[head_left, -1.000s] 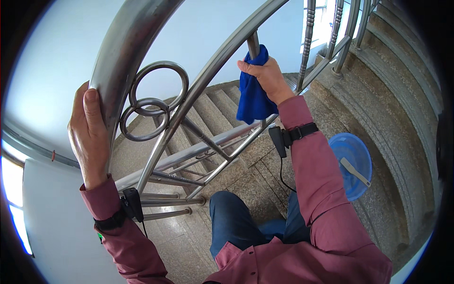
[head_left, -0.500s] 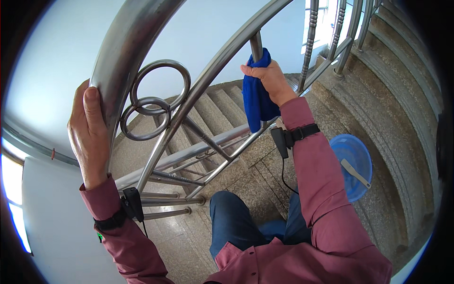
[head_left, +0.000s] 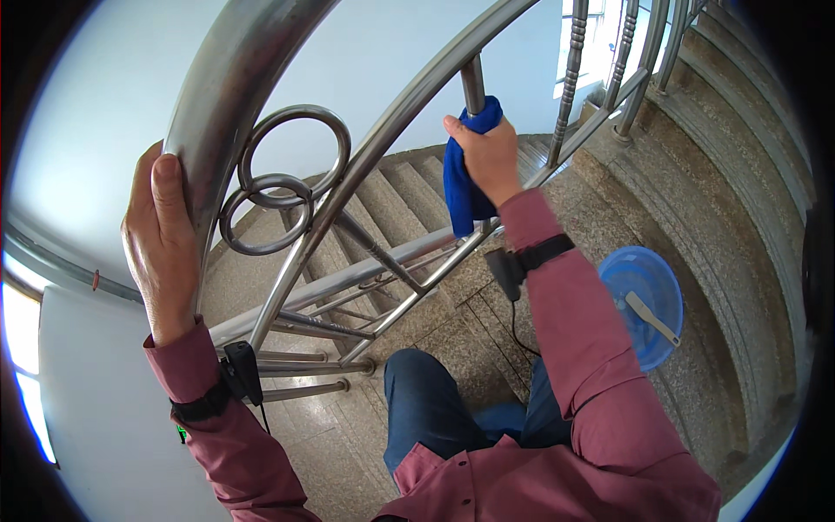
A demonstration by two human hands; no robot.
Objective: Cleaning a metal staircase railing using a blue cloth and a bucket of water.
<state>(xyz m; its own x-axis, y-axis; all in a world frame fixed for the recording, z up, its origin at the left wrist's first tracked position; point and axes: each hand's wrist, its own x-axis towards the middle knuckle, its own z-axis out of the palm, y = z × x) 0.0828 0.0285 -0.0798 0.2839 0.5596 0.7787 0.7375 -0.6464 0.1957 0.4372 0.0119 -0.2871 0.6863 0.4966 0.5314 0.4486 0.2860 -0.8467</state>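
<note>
My left hand [head_left: 161, 235] is closed round the thick steel handrail [head_left: 228, 78] on the left, thumb on top. My right hand [head_left: 489, 158] grips a blue cloth [head_left: 458, 187], which is wrapped round an upright steel baluster [head_left: 472, 83]. The cloth's loose end hangs below the fingers. Between my hands, two joined steel rings [head_left: 296, 111] sit between the handrail and a thinner curved rail [head_left: 383, 143]. How the fingers lie behind the cloth is hidden.
A blue basin [head_left: 665, 291] stands on the stairs at the right, with a pale-handled tool [head_left: 652, 317] lying across it. Curved stone steps [head_left: 731, 217] rise at the right; more stairs [head_left: 396, 209] show beyond the railing. Dark straps with small devices sit on both forearms.
My right hand has slid slightly down the baluster with the cloth, and its wrist has shifted left. My left hand stays on the handrail.
</note>
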